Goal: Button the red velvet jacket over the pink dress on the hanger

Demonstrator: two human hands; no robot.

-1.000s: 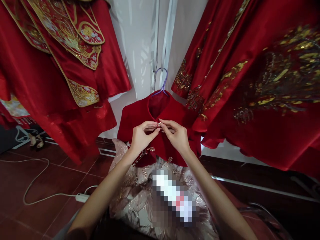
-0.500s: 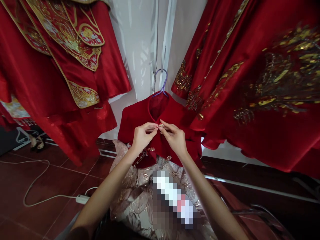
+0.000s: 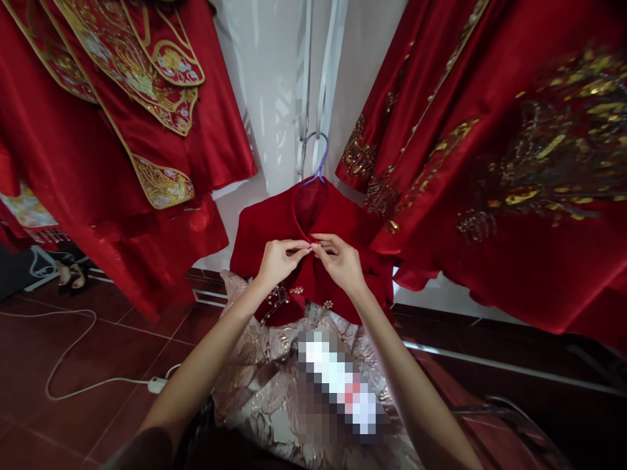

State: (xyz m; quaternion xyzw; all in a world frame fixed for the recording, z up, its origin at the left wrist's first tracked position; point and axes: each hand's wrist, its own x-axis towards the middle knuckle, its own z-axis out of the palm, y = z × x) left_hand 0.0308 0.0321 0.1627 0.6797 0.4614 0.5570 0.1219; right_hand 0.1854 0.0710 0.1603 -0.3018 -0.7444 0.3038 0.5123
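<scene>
A short red velvet jacket (image 3: pixel 267 232) hangs on a purple hanger (image 3: pixel 316 160) in front of a white wall. My left hand (image 3: pixel 278 260) and my right hand (image 3: pixel 340 262) meet at the jacket's front just below the collar. Both pinch the small beaded button fastening (image 3: pixel 313 244) between thumb and fingers, fingertips touching. More beaded fastenings (image 3: pixel 296 291) show lower on the jacket front. Below the jacket spreads a pale gold brocade skirt (image 3: pixel 264 385).
Red robes with gold embroidery hang at the left (image 3: pixel 122 117) and at the right (image 3: pixel 514 163), close to both sides of the jacket. A white cable with a plug (image 3: pixel 157 385) lies on the dark red tile floor at the left. Shoes (image 3: pixel 71 274) stand at the far left.
My hands have shifted slightly upward on the collar fastening and closed tighter over it; the beaded button is now mostly hidden by my fingertips.
</scene>
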